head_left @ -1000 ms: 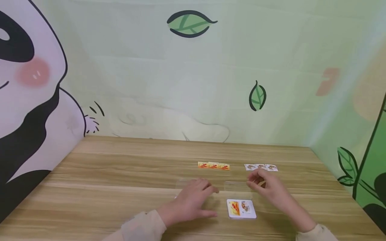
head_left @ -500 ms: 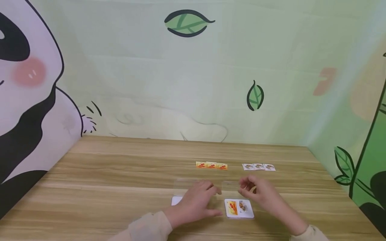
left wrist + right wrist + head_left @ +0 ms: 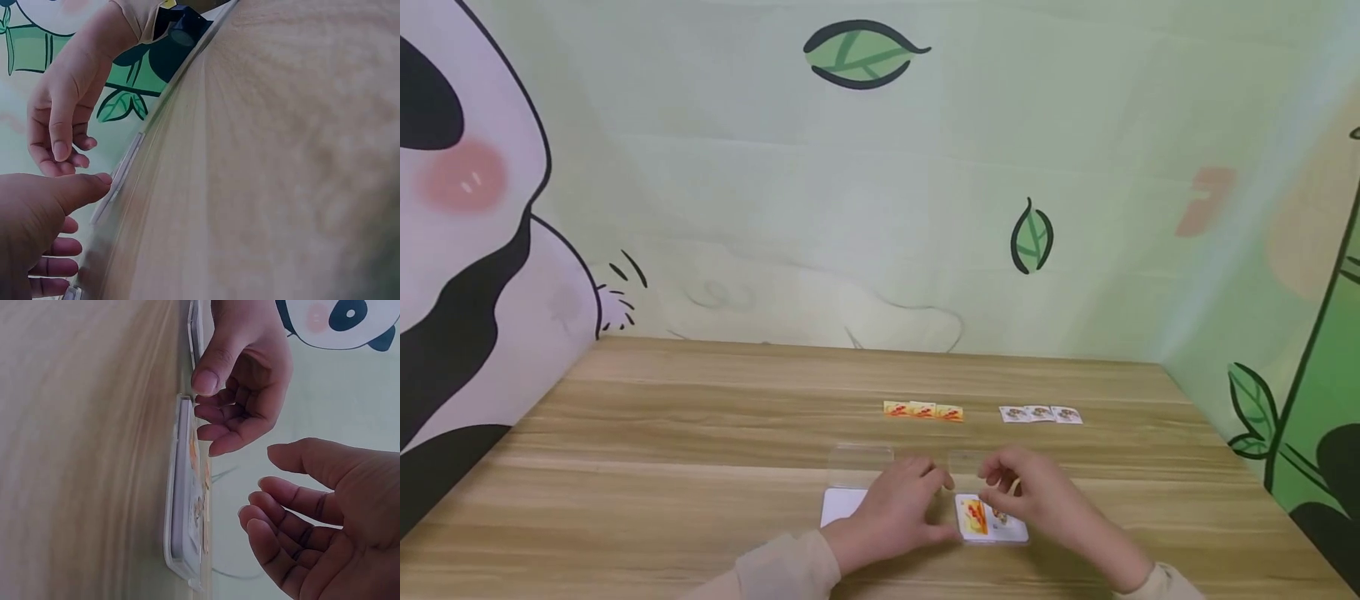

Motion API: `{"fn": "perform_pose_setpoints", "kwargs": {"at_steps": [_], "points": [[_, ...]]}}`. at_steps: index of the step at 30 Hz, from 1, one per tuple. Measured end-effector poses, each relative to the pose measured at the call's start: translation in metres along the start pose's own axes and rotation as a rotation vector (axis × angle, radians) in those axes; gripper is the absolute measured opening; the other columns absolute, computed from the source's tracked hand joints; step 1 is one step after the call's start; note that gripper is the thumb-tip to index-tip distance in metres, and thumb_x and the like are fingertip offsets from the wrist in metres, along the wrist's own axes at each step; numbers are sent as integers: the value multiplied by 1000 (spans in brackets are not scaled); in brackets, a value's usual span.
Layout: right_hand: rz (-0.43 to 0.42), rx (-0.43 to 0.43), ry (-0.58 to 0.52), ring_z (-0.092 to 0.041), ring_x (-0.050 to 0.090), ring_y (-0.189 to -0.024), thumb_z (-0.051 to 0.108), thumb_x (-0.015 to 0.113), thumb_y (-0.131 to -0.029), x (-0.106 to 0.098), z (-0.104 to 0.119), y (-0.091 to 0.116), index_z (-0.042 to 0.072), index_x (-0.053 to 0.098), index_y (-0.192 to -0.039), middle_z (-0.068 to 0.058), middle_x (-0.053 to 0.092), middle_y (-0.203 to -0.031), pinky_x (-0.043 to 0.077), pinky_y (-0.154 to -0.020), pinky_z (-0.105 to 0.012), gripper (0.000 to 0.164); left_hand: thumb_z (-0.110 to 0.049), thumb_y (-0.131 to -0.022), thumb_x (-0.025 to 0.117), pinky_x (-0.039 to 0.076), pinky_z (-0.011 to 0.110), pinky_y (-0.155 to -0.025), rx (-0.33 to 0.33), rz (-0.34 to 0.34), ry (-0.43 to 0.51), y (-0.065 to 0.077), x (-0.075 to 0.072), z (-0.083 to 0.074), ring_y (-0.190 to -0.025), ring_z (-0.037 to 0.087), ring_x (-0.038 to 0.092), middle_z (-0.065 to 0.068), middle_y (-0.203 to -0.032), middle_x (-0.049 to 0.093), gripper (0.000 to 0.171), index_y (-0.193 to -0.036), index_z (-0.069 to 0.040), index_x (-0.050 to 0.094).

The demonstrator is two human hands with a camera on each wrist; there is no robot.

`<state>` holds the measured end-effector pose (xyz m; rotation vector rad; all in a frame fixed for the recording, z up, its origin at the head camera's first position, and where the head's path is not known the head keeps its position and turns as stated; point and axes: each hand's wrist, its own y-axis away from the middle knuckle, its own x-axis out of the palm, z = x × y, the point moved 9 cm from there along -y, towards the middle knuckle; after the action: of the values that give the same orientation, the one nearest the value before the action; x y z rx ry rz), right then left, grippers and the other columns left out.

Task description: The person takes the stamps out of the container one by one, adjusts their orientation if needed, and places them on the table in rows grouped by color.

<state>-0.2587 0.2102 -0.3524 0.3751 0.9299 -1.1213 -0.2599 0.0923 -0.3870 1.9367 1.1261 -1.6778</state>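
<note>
Two shallow boxes with flipped-back clear lids lie side by side on the table. The right box holds a white card stack whose top bears an orange-yellow picture and a food picture. White shows in the left box, partly hidden by my left hand. That hand hovers between the boxes, fingers spread, its thumb near the right box's left edge. Over the right box is my right hand, fingers loosely bent and partly covering the food picture. In the right wrist view, nothing shows between the fingers of my right hand.
Farther back, a row of three orange-yellow cards lies left of a row of three white picture cards. The clear lids, one being the left lid, lie behind the boxes. A printed panda backdrop stands behind the wooden table.
My right hand has moved left and toward me, from beside the right lid to over the right box. My left hand has shifted slightly right, uncovering more of the left box.
</note>
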Motion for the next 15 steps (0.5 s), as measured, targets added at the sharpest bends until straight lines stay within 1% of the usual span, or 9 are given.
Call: {"fn": "perform_pose_setpoints", "kwargs": {"at_steps": [5,11,15], "points": [[30,-17,-10,1,52,-74,12,71,-83,7,0,-1,4,64,-90,0,62,-84,48,-63,-20,13,-56,-75,74,47,26,-89,-5,-10,-9,-2,2,0,-99,10,55,-7,-100,59,50,-106,-18,64],[68,-17,7,0,52,-74,12,70,-84,15,0,1,7,63,-90,4,60,-82,46,-63,-19,10,-57,-74,74,45,27,-93,-6,-15,-17,-2,7,-1,-101,11,53,-7,-101,58,48,-102,-20,65],[84,-12,12,-1,52,-74,12,71,-83,19,-2,1,8,63,-89,4,59,-82,45,-62,-19,11,-57,-74,74,44,30,-96,-5,-22,-13,-2,8,-1,-104,11,53,-8,-102,58,47,-102,-20,65]]}}
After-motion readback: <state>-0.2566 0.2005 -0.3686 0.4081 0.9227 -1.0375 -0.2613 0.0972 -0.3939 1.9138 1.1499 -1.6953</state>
